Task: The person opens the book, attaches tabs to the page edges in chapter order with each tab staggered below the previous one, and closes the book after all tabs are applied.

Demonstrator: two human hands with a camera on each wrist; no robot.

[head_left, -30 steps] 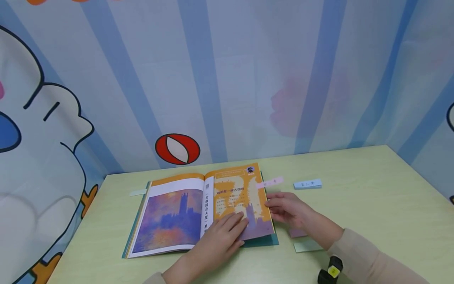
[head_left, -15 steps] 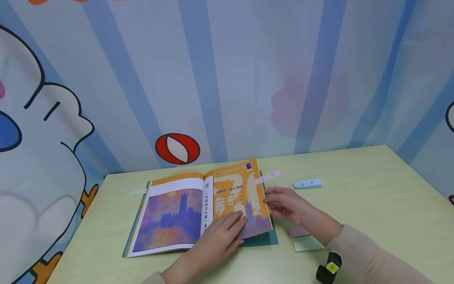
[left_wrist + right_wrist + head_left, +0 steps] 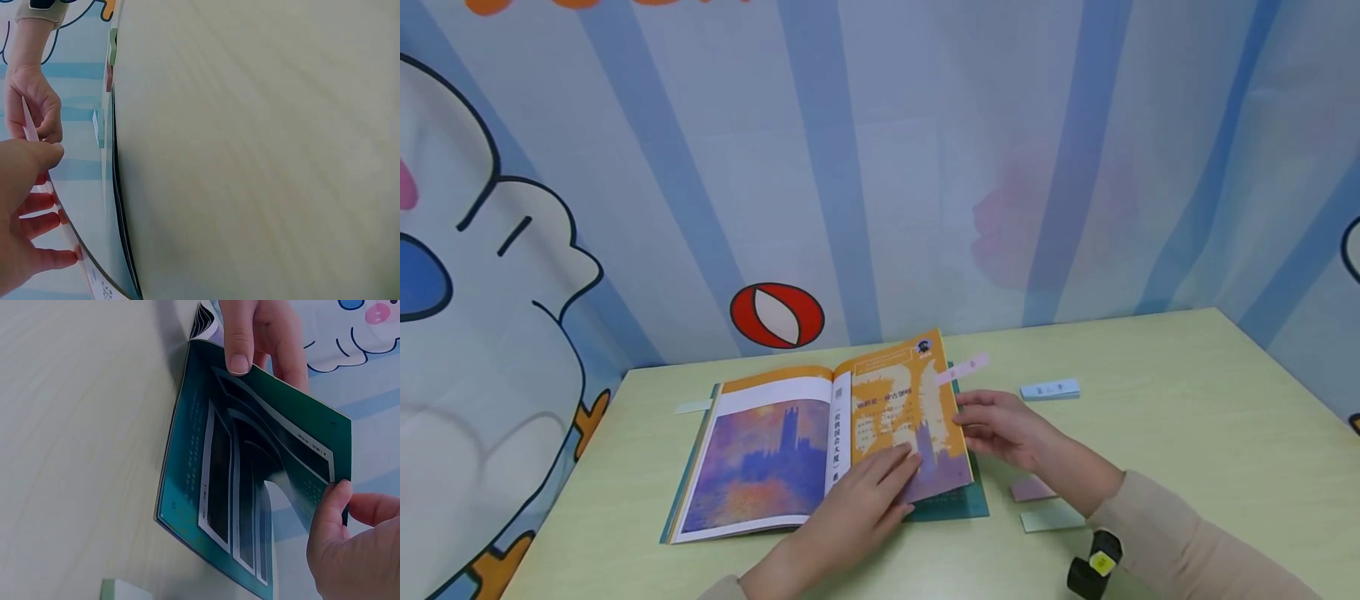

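An open picture book lies on the table, a purple-and-orange painting on its left page. The orange right page is lifted off the teal page beneath. My left hand holds its lower edge, fingers on top and thumb underneath. At the outer edge my right hand pinches the page; its thumb shows on the teal underside. A pink paper tab sticks out from the page's outer edge, just above the right fingers. Another pale tab juts from the book's left side.
Right of the book lie a blue pad of labelled sticky notes, a pink pad partly behind the right forearm, and a pale green pad. A cartoon-printed wall sheet stands behind the table.
The right page has risen a little and tipped leftward, its tab moving with it. My right hand has moved slightly up and left with the edge; my left hand has barely shifted.
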